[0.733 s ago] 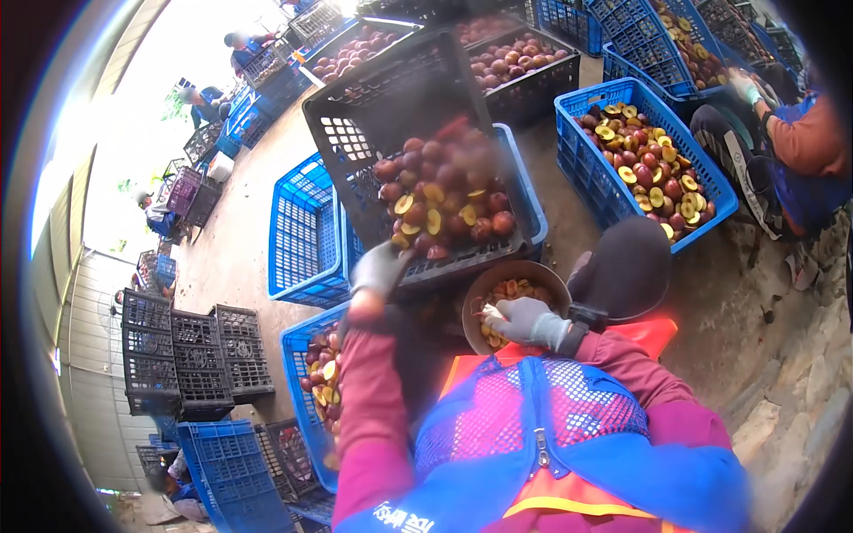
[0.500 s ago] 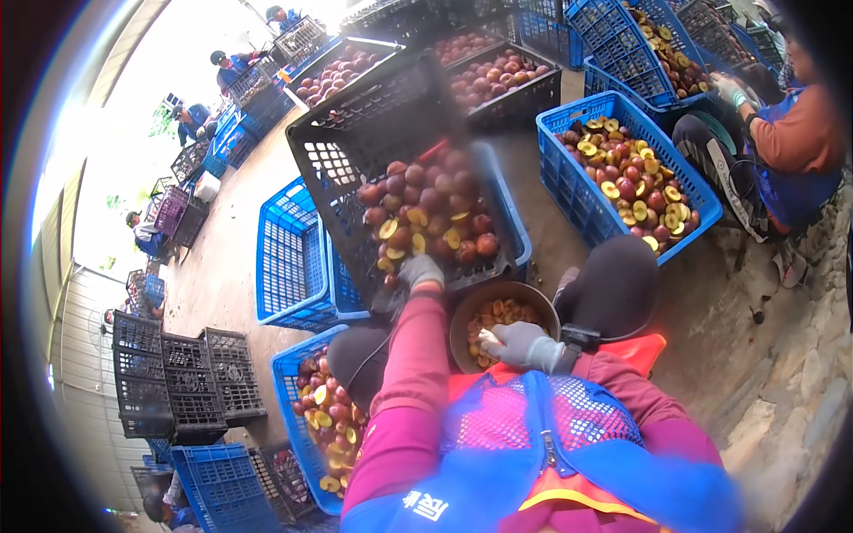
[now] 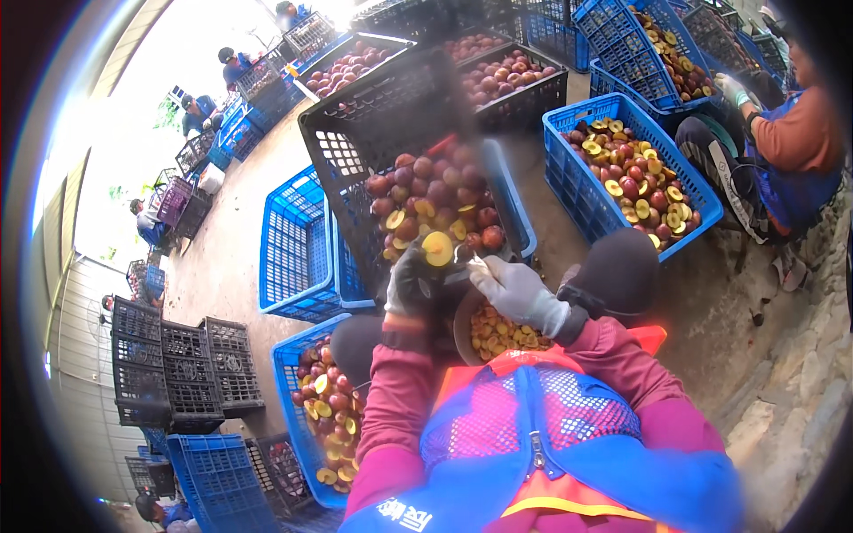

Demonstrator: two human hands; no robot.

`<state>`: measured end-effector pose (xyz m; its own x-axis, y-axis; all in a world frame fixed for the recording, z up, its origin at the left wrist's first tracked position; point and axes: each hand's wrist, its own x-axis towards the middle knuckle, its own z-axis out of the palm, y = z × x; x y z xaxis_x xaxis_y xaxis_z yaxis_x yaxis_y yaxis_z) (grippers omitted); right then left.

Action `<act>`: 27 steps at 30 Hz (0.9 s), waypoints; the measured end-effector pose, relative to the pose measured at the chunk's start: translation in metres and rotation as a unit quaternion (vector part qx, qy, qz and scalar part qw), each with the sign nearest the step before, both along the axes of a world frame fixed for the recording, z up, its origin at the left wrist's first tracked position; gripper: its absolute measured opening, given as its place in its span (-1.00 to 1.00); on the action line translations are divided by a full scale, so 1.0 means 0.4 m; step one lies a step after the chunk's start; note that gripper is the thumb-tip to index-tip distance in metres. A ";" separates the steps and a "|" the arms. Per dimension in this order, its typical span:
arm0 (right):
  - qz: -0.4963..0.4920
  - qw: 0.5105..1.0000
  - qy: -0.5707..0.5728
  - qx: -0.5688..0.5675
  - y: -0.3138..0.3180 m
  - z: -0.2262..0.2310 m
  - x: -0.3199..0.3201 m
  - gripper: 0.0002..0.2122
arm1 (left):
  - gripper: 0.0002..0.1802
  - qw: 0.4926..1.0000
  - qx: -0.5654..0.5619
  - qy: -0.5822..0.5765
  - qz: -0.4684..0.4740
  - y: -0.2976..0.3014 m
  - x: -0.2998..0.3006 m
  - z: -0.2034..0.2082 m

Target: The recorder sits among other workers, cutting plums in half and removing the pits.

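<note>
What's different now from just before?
The left hand has drawn back from the black crate and now holds a cut fruit. The right hand, still gripping something pale, moved from over the bowl forward, toward the left hand. That crate and the bowl stayed put.

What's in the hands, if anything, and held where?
Left hand: cut fruit, by its left side. Right hand: small pale object, type and grip point unclear.

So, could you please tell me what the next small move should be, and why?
I would probably bring what looks like a small tool in the right hand to the cut fruit in the left hand: the fruit's yellow inside is exposed, the tool is held close beside it, and the bowl of pieces sits nearby.
</note>
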<state>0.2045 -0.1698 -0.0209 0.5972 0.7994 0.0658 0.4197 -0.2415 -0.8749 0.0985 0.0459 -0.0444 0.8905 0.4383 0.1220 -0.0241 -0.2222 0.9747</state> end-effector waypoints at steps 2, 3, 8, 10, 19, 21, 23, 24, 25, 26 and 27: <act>0.008 0.999 -0.038 -0.011 0.013 0.009 -0.019 -0.68 | -0.52 0.988 -0.144 -0.048 -0.015 -0.043 -0.043 0.030; 0.013 0.998 -0.056 -0.017 0.020 0.014 -0.033 -0.66 | -0.51 0.951 -0.298 -0.085 -0.014 -0.058 -0.062 0.019; 0.017 0.992 -0.078 -0.095 0.018 0.019 -0.088 -0.54 | -0.48 0.975 -0.167 -0.132 0.071 -0.176 -0.081 0.100; 0.012 0.993 -0.075 -0.088 0.026 0.023 -0.115 -0.59 | -0.51 0.955 -0.263 -0.130 0.039 -0.154 -0.085 0.071; 0.038 0.994 -0.034 -0.099 0.048 0.003 -0.157 -0.52 | -0.71 0.983 -0.019 -0.118 0.139 -0.152 -0.065 -0.050; 0.056 0.995 -0.040 -0.077 0.050 -0.015 -0.160 -0.51 | -0.69 0.967 -0.166 -0.111 0.155 -0.157 -0.070 -0.053; 0.093 0.994 0.042 -0.047 0.047 -0.037 -0.152 -0.54 | -0.68 0.965 -0.183 -0.102 0.157 -0.170 -0.075 -0.040; 0.109 0.983 0.133 -0.061 0.039 -0.028 -0.143 -0.56 | -0.67 0.976 -0.127 -0.096 0.151 -0.187 -0.084 -0.008; 0.135 0.931 0.320 -0.115 0.019 -0.016 -0.117 -0.58 | -0.66 0.973 -0.191 -0.101 0.085 -0.181 -0.076 -0.017; 0.157 0.877 0.440 -0.115 0.011 -0.003 -0.109 -0.56 | -0.66 0.963 -0.249 -0.100 0.027 -0.171 -0.077 -0.010; 0.170 0.810 0.547 -0.129 0.010 0.009 -0.104 -0.55 | -0.66 0.899 -0.416 -0.105 -0.088 -0.128 -0.075 -0.052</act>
<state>0.1628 -0.1659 -0.0174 -0.0716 0.8331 -0.5484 -0.4915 -0.5079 -0.7074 0.0683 -0.0052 -0.0651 0.9506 0.3103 -0.0093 -0.1907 0.6072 0.7714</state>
